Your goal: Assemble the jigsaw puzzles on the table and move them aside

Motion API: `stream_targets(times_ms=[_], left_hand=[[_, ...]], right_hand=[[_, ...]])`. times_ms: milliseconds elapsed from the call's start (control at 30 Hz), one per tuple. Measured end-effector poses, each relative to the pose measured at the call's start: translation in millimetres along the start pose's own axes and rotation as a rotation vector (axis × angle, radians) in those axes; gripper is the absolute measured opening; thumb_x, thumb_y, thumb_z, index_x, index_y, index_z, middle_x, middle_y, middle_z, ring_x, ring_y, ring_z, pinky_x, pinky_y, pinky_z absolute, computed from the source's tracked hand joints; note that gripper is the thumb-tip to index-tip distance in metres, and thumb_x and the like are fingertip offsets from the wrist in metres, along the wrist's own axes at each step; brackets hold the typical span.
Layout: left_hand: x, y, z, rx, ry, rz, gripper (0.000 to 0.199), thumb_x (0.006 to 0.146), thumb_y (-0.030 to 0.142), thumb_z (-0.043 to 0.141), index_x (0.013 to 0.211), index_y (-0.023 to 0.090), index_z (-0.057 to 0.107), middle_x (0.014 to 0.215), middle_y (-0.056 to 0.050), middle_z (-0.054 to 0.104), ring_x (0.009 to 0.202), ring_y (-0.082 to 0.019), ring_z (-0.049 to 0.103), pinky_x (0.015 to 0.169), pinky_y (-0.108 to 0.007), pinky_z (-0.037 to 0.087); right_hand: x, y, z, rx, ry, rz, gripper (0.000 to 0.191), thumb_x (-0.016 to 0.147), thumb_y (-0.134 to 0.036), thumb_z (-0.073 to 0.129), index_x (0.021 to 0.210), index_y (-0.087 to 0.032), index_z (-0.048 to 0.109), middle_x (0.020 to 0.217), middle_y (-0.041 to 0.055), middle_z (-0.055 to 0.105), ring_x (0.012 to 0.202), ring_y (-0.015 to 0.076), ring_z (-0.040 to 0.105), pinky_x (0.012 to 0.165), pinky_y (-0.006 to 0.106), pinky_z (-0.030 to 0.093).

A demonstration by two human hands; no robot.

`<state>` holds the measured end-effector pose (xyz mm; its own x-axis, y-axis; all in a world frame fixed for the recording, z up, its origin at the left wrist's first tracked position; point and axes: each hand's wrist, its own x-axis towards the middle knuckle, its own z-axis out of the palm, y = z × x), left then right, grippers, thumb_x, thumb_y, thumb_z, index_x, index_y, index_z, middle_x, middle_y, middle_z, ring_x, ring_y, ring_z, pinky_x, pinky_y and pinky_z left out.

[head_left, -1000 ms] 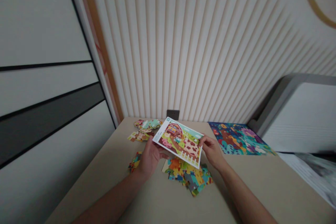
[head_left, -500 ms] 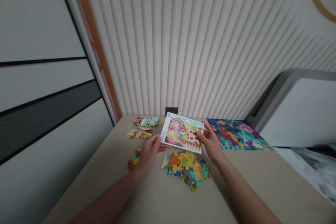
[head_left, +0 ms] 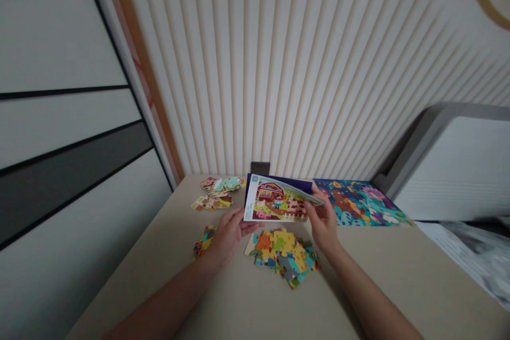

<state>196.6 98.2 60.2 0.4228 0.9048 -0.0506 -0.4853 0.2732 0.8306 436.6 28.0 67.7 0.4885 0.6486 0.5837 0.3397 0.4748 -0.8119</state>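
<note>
Between my two hands is a farm picture card (head_left: 274,202) with a red barn, a pink pig and a white fence, held above the table. My left hand (head_left: 229,231) grips its left edge, thumb on top and fingers beneath. My right hand (head_left: 323,218) pinches the right side, where the card's upper right corner bends over. A dark blue sheet (head_left: 297,183) shows behind the card. Just below lies a pile of puzzle pieces (head_left: 285,255), mostly yellow, orange and teal. Another small pile (head_left: 204,241) is partly hidden by my left hand.
Further puzzle pieces (head_left: 221,186) lie at the table's back left. A colourful assembled picture (head_left: 358,204) lies flat at the back right, near a grey and white panel (head_left: 458,164). Clear plastic (head_left: 482,249) rests at the far right. A ribbed wall (head_left: 274,64) borders the table (head_left: 255,308).
The farm card has tilted and its right side has curled under my right hand. A dark blue sheet now shows behind it. The puzzle piles have not moved.
</note>
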Motion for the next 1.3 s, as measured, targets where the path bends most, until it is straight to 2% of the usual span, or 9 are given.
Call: stream_targets(times_ms=[167,300,467,667,800,900,1033,1133,1300], left_hand=[[7.5,4.1,-7.2,-0.06,0.05,0.056,0.027,0.08,0.034,0.078,0.094,0.014,0.066,0.1,-0.01,0.077,0.094,-0.024,0.075,0.093,-0.043,0.059],[11.8,9.2,-9.0,-0.1,0.142,0.136,0.034,0.077,0.037,0.081,0.099,0.016,0.065,0.101,-0.005,0.076,0.095,-0.022,0.074,0.089,-0.038,0.059],[8.6,20.8,-2.5,-0.115,0.183,0.225,0.037,0.077,0.037,0.081,0.105,0.02,0.064,0.105,-0.001,0.075,0.095,-0.021,0.073,0.089,-0.036,0.058],[-0.9,23.0,4.1,-0.052,0.058,0.363,0.066,0.09,0.052,0.066,0.149,0.036,0.04,0.129,-0.005,0.068,0.11,-0.024,0.069,0.089,-0.037,0.058],[-0.8,9.5,-6.7,0.254,-0.006,0.353,0.066,0.088,0.045,0.071,0.146,0.028,0.046,0.112,-0.006,0.071,0.095,-0.022,0.071,0.08,-0.031,0.058],[1.1,0.3,-19.6,0.521,0.048,0.423,0.041,0.09,0.041,0.068,0.126,0.023,0.062,0.097,-0.004,0.071,0.081,-0.019,0.069,0.072,-0.029,0.055],[2.4,-3.1,-28.8,0.732,0.033,0.539,0.02,0.094,0.037,0.063,0.104,0.021,0.069,0.096,-0.005,0.07,0.09,-0.021,0.067,0.081,-0.03,0.053],[5.7,-2.5,-26.5,0.711,0.035,0.523,0.027,0.095,0.037,0.062,0.117,0.022,0.064,0.101,-0.005,0.069,0.093,-0.02,0.067,0.084,-0.03,0.052],[16.4,-4.2,-26.2,0.75,0.093,0.581,0.036,0.09,0.038,0.066,0.122,0.022,0.059,0.124,-0.008,0.058,0.113,-0.023,0.062,0.094,-0.037,0.054]], right_hand=[[-2.2,-7.8,-1.8,0.082,0.007,-0.111,0.045,0.099,-0.055,0.042,0.081,-0.026,0.071,0.133,0.0068,0.059,0.123,0.0304,0.056,0.107,0.05,0.043],[-2.0,-5.6,-1.9,0.119,-0.108,-0.019,0.066,0.101,-0.063,0.028,0.07,-0.025,0.073,0.136,0.0061,0.057,0.124,0.0306,0.055,0.108,0.049,0.042],[-2.0,4.1,2.2,0.076,-0.308,0.191,0.027,0.089,-0.05,0.068,0.101,-0.027,0.074,0.127,0.0081,0.066,0.116,0.0293,0.062,0.097,0.043,0.052],[-10.0,10.5,9.3,0.147,-0.266,0.245,0.036,0.089,-0.045,0.07,0.121,-0.029,0.064,0.119,0.007,0.07,0.103,0.0258,0.068,0.084,0.037,0.057],[-12.1,5.5,9.3,0.107,-0.199,0.208,0.065,0.09,-0.043,0.069,0.148,-0.03,0.042,0.103,0.0051,0.072,0.092,0.0235,0.069,0.078,0.035,0.057],[-8.1,4.2,6.2,0.025,-0.16,0.185,0.082,0.088,-0.042,0.071,0.157,-0.027,0.029,0.086,0.001,0.07,0.082,0.0219,0.067,0.076,0.035,0.055],[1.8,9.0,-1.1,-0.119,-0.181,0.096,0.063,0.084,-0.042,0.075,0.143,-0.027,0.054,0.104,0.0063,0.071,0.092,0.0245,0.065,0.087,0.039,0.052],[8.4,12.7,-6.4,-0.21,-0.161,0.007,0.028,0.086,-0.043,0.072,0.109,-0.026,0.072,0.117,0.0094,0.068,0.105,0.0277,0.061,0.094,0.042,0.05],[8.7,19.3,-5.2,-0.132,-0.153,0.007,0.024,0.093,-0.047,0.063,0.092,-0.024,0.067,0.111,0.0083,0.067,0.106,0.0258,0.061,0.091,0.039,0.051]])
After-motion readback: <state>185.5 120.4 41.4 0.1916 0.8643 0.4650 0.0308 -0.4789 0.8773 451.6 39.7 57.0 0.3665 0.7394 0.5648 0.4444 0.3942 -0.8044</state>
